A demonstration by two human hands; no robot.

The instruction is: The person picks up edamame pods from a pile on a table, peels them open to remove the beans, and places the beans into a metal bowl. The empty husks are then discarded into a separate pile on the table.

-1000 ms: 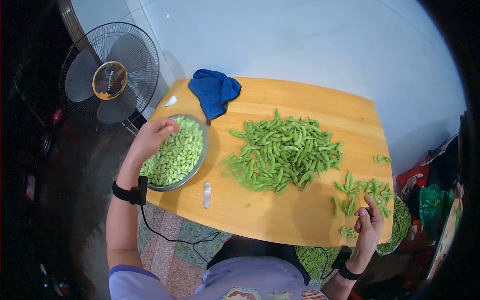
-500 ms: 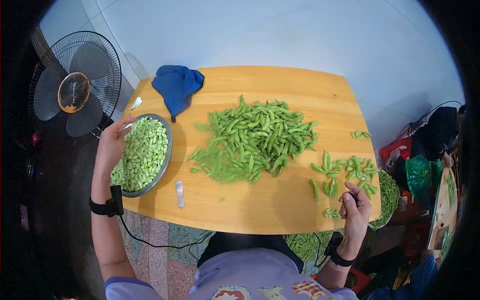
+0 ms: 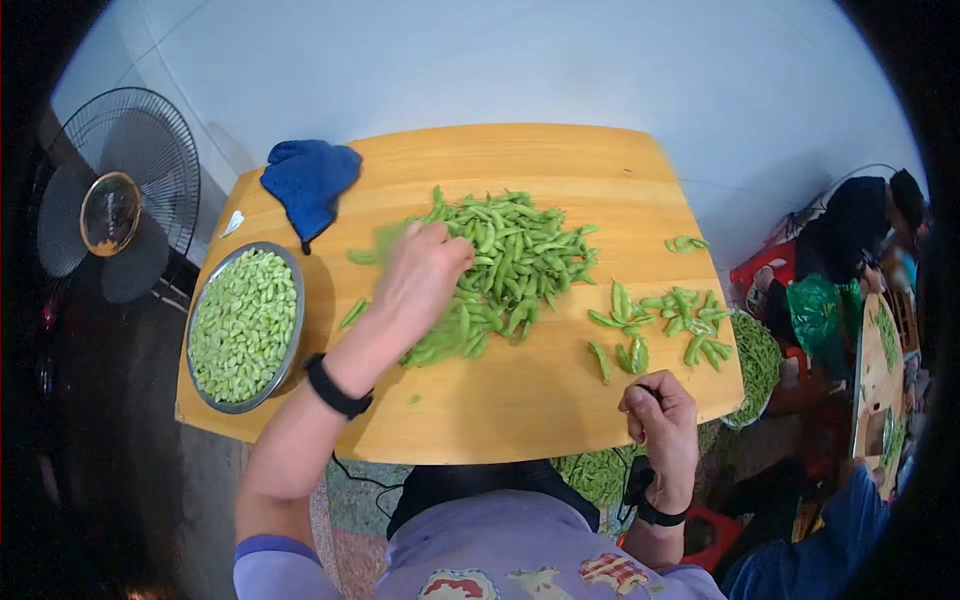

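A heap of green edamame pods [image 3: 530, 250] lies mid-table. My left hand [image 3: 415, 275] reaches over the heap's left side, fingers curled together; their tips and whatever they pinch are hidden. My right hand [image 3: 662, 410] is closed at the table's front right edge, thumb against the fingers, with a small dark thing by the thumb that I cannot make out. Just beyond it lie a split pod [image 3: 633, 355] and several loose pods [image 3: 685, 312]. A metal bowl [image 3: 298, 335] of shelled beans [image 3: 245, 325] sits at the left, beside my left forearm.
A blue cloth [image 3: 310, 185] lies at the table's [image 3: 520, 425] back left. A fan [image 3: 115, 210] stands on the left. On the right are a basin of green pods [image 3: 755, 365], a green plastic bag [image 3: 825, 315], other people and another table [image 3: 872, 360].
My left hand has moved right from the bowl's far left rim to the heap of pods. The right hand stays closed near the table edge. The view has shifted slightly.
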